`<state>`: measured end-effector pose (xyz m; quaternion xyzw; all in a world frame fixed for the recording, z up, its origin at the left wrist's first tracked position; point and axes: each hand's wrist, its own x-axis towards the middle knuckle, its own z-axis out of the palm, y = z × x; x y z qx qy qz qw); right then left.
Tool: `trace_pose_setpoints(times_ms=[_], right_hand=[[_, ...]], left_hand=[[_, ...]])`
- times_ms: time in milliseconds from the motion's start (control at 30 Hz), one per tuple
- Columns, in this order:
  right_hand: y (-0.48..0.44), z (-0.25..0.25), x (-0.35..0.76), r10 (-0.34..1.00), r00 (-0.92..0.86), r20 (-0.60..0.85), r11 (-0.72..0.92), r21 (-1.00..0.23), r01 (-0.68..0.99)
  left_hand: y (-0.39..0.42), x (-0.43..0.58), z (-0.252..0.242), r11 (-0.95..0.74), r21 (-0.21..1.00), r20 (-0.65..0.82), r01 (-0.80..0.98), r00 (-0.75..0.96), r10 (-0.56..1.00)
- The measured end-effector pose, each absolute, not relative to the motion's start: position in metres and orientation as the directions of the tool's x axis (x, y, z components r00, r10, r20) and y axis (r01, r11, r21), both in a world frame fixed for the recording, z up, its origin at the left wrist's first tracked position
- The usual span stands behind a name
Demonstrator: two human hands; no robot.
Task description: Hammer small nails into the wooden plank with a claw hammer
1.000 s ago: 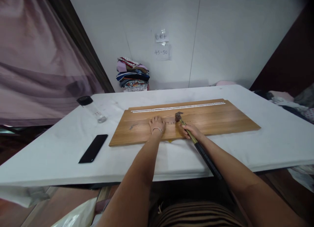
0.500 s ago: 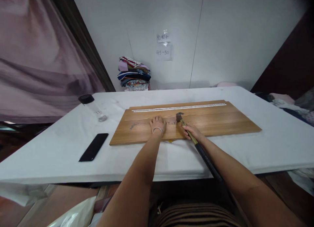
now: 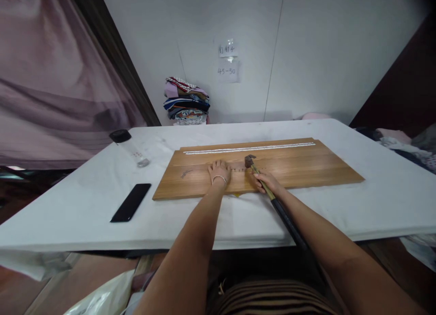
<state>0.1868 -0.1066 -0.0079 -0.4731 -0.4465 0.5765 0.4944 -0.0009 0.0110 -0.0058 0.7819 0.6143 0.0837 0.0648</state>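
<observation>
A long wooden board (image 3: pixel 299 167) lies on the white table (image 3: pixel 374 201), with a white strip (image 3: pixel 248 148) along its far edge and a short row of small dark nails near its middle. My left hand (image 3: pixel 218 172) rests flat on the board, fingers spread, a bracelet at the wrist. My right hand (image 3: pixel 265 182) grips a hammer (image 3: pixel 259 178) close to its head, which sits on the board just right of the nail row. The long dark handle runs back under my forearm.
A black phone (image 3: pixel 131 202) lies on the table at the left, with a clear bottle (image 3: pixel 128 147) with a black cap behind it. Folded clothes (image 3: pixel 185 101) are stacked against the wall. Paper labels (image 3: pixel 227 60) hang on the wall.
</observation>
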Motion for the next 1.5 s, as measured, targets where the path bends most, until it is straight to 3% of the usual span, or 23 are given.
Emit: trace_pose_setpoints(times_ms=[1500], right_hand=[[-0.1082, -0.0088, 0.1862, 0.991, -0.054, -0.121, -0.128, -0.977, -0.169]], left_hand=[[0.0164, -0.0021, -0.0141, -0.234, 0.200, 0.064, 0.951, 0.225, 0.972]])
